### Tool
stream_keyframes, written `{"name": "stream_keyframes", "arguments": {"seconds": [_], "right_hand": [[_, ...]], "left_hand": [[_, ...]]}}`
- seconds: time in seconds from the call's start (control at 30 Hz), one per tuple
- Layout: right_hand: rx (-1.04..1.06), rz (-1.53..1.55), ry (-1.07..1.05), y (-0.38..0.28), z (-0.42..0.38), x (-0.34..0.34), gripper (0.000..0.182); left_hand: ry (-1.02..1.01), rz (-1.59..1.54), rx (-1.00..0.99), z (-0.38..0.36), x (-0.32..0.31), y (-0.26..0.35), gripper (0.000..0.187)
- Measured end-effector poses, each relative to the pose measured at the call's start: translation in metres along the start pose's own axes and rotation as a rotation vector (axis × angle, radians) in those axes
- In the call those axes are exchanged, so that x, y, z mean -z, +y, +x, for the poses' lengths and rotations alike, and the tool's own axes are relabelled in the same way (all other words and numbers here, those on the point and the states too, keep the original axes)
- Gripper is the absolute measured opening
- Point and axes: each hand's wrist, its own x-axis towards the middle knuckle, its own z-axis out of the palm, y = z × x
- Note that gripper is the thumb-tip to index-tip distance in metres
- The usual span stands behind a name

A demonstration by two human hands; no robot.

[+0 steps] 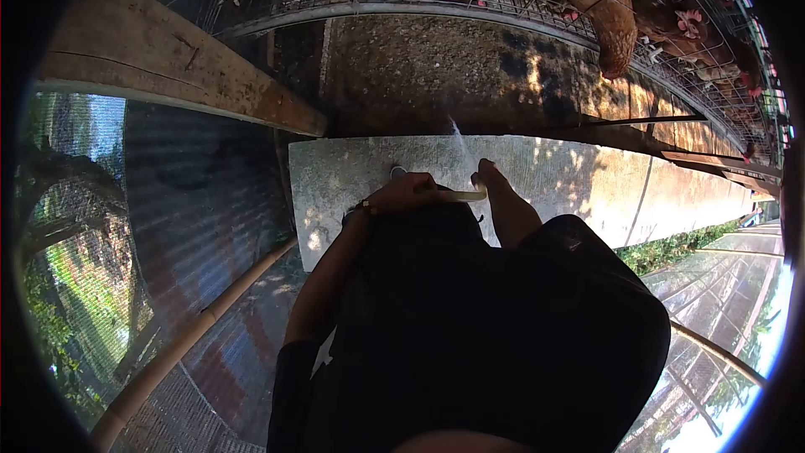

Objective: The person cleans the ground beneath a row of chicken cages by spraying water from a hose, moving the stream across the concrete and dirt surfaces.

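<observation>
My left hand [407, 192], with a band at its wrist, is closed around a pale hose [461, 196] in front of my dark clothing. The hose runs across to my right hand [488, 174], whose fingers are closed at its end; their exact grip is small and dark. From there a thin white jet of water [458, 136] shoots forward over the concrete slab [352, 159] toward the dark, rough ground [402, 67] beyond. A small greyish tip, perhaps of a shoe [397, 172], shows just past my left hand.
Wire cages [360, 8] holding several brown hens [616, 25] curve across the top and right. A thick wooden beam [168, 59] slants in from the left. Below it are a bamboo pole [201, 327] and mesh netting [92, 285]. The slab stretches rightward.
</observation>
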Motion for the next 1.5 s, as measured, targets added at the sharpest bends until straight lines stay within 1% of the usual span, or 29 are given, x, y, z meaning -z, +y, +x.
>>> {"name": "stream_keyframes", "arguments": {"seconds": [0.07, 0.13, 0.27, 0.37, 0.47, 0.57, 0.67, 0.77, 0.87, 0.97, 1.07, 1.17, 1.27, 1.37, 1.47, 1.5], "right_hand": [[-0.086, 0.306, 0.022, 0.004, 0.010, -0.009, 0.016], [-0.152, 0.407, 0.056, -0.007, -0.013, -0.009, 0.011], [-0.284, 0.612, 0.125, -0.048, -0.092, -0.001, 0.005], [-0.292, 0.550, 0.069, -0.053, -0.098, 0.002, 0.008], [-0.251, 0.563, 0.040, -0.050, -0.092, 0.003, 0.007], [-0.190, 0.483, 0.002, -0.047, -0.082, 0.001, 0.007], [-0.279, 0.607, 0.031, -0.047, -0.068, -0.001, 0.005], [-0.237, 0.560, 0.036, -0.048, -0.064, -0.001, 0.006], [-0.288, 0.594, -0.032, -0.054, -0.067, 0.003, 0.010], [-0.291, 0.553, -0.002, -0.047, -0.035, 0.001, 0.013], [-0.262, 0.568, 0.022, -0.050, -0.048, 0.007, 0.008], [-0.213, 0.603, 0.076, -0.057, -0.063, 0.008, 0.009], [-0.211, 0.541, 0.022, -0.058, -0.060, 0.011, 0.010], [-0.155, 0.506, 0.014, -0.061, -0.069, 0.011, 0.012], [-0.098, 0.536, 0.043, -0.058, -0.062, 0.007, 0.012], [-0.136, 0.559, 0.028, -0.060, -0.061, 0.008, 0.011]], "left_hand": [[0.006, -0.002, 0.006, -0.001, 0.000, 0.000, 0.055], [0.011, 0.003, 0.009, -0.001, 0.000, 0.002, 0.054], [0.004, -0.022, -0.003, 0.000, -0.001, 0.001, 0.052], [0.013, -0.002, 0.003, 0.000, -0.001, 0.001, 0.052], [0.015, 0.006, 0.033, -0.001, -0.001, 0.007, 0.052], [0.024, 0.016, 0.031, -0.001, -0.001, 0.008, 0.053], [0.025, -0.001, 0.028, -0.001, -0.002, 0.007, 0.053], [0.020, -0.026, 0.024, -0.001, -0.002, 0.008, 0.053], [0.022, -0.023, 0.023, 0.000, -0.002, 0.007, 0.052], [-0.007, -0.018, 0.055, -0.002, 0.000, 0.011, 0.051], [-0.009, -0.048, 0.041, -0.001, 0.000, 0.007, 0.050], [0.019, -0.024, -0.003, 0.000, -0.001, 0.005, 0.052], [-0.011, -0.007, 0.018, -0.002, 0.001, 0.010, 0.049], [-0.016, -0.025, 0.008, -0.001, 0.000, 0.009, 0.048], [-0.015, -0.020, 0.000, -0.002, 0.001, 0.010, 0.049], [-0.015, -0.027, 0.003, -0.002, 0.001, 0.010, 0.049]]}}
